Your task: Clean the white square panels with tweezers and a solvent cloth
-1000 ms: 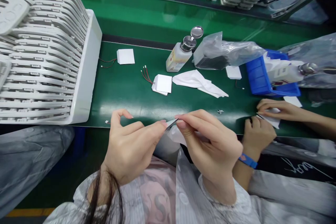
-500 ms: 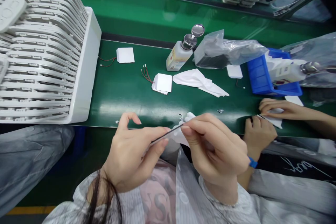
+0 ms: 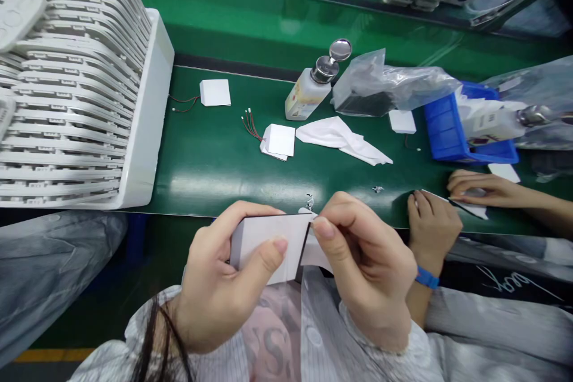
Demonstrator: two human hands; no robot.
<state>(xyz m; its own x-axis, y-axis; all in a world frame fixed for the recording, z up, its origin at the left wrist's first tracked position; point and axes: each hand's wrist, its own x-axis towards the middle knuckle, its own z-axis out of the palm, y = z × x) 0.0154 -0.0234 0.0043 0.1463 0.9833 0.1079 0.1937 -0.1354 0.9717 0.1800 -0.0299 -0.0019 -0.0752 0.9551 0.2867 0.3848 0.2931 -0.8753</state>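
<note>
The left hand [image 3: 219, 286] is clamped on a white panel [image 3: 264, 239] at the front edge of the desk [image 3: 210, 161], thumb across its face. The right hand [image 3: 367, 268] pinches the panel's upper right corner. A bottle [image 3: 307, 95] stands near the desk's rear edge.

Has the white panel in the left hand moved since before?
Yes: the white panel has tipped from edge-on, its broad face now mostly below the green bench edge.

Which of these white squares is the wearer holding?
The square in the left hand, right hand at its corner; the wired stack and the piece near the crate lie on the table.
</note>
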